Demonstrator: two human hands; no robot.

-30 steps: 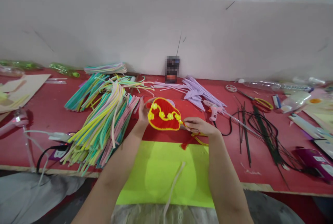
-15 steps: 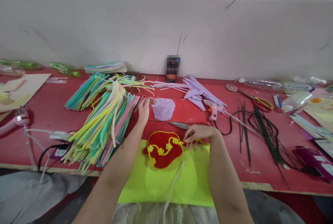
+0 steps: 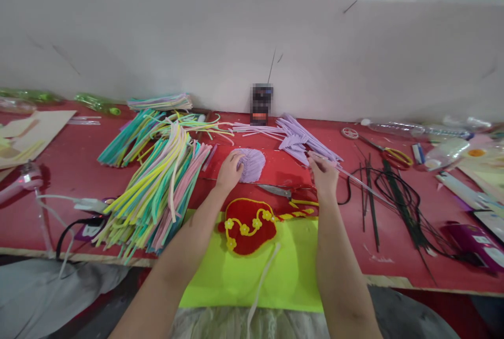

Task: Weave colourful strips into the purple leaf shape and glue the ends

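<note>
Head view: across the red table [image 3: 71,160], you have the yellow-green sheet [image 3: 291,276], then the red panel [image 3: 283,168], the red fan [image 3: 248,234] overlapping the sheet's far edge, and the lilac leaf-shaped piece [image 3: 255,166] lying on the panel. Your left hand [image 3: 230,170] covers its left side, pinched or merely resting I cannot tell, so light fingertip pressure should spare the ribs. Your right hand [image 3: 325,171] curls beside the clear rod [image 3: 366,189], its grip's contents hidden; best keep that wrist steady.
</note>
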